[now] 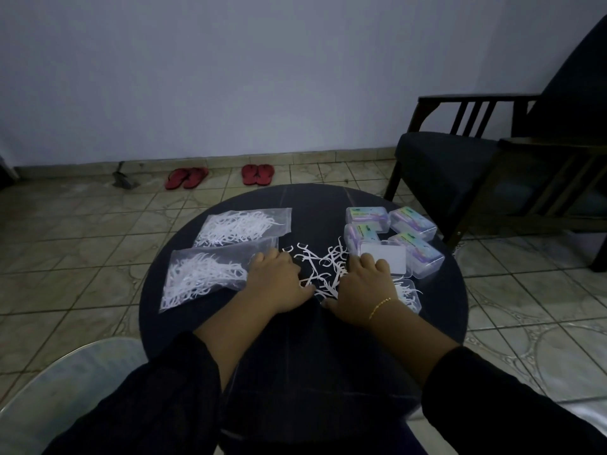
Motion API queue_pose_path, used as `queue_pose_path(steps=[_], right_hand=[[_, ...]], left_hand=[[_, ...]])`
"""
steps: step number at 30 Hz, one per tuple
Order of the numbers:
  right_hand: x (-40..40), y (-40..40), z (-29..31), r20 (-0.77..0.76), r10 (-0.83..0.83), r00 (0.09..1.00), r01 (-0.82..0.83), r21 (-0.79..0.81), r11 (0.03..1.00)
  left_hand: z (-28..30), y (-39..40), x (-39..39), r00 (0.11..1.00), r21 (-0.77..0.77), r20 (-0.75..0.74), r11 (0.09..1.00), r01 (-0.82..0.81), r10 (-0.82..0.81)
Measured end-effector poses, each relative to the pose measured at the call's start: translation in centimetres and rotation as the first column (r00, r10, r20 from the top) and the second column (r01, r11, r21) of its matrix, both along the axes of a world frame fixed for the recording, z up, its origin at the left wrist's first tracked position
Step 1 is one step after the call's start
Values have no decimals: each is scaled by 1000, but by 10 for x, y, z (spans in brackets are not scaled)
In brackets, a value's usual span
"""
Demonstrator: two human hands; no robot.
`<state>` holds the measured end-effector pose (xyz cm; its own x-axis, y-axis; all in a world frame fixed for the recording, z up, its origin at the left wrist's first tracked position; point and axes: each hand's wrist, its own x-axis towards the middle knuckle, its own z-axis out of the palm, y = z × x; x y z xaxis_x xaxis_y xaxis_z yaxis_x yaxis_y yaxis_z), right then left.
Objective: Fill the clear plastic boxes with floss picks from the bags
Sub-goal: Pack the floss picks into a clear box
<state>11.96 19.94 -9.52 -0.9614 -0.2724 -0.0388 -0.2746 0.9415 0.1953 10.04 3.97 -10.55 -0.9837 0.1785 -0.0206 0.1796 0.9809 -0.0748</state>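
A loose pile of white floss picks [323,266] lies in the middle of the round dark table [305,323]. My left hand [279,284] rests flat on the pile's left side, fingers apart, touching the near bag [203,277]. My right hand [363,289] lies flat on the pile's right side, fingers spread. A second bag of picks [243,226] lies further back. Several clear plastic boxes with coloured labels [394,224] stand at the right. An open box holding some picks [409,295] sits just right of my right hand, partly hidden by my wrist.
A dark wooden armchair [492,165] stands at the right beyond the table. Two pairs of red sandals [220,175] lie on the tiled floor by the wall. A pale round seat [65,389] is at the lower left.
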Motion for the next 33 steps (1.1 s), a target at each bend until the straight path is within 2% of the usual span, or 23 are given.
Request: queue_pose_path(steps=[4,8,12,17,21,29,33], right_hand=[[-4,-3,-1,57,0,998,1,-22,1000],[-6,-3,-2,34,-7,999,9,-84,996],[-5,-5,-5,1,-23,1000,23,-114,993],[-4,-7,-7,-7,-28,1000,27,-106,994],[-4,-7,-7,6,-32,999,33,-104,994],[-6,-2,-1,20,-57,998,60,-162,985],[-8,6,8,-1,-90,996,86,-260,962]], left_hand=[[3,5,-2,999,-7,15,999,36,-36],[7,9,-4,999,58,-20,997,43,-42],[8,10,-5,999,89,27,996,16,-18],[7,9,-3,994,26,99,999,43,-46],[6,7,1,990,13,102,996,93,-94],[12,-2,4,993,186,42,977,100,-109],[26,-6,1,995,200,17,975,92,-97]])
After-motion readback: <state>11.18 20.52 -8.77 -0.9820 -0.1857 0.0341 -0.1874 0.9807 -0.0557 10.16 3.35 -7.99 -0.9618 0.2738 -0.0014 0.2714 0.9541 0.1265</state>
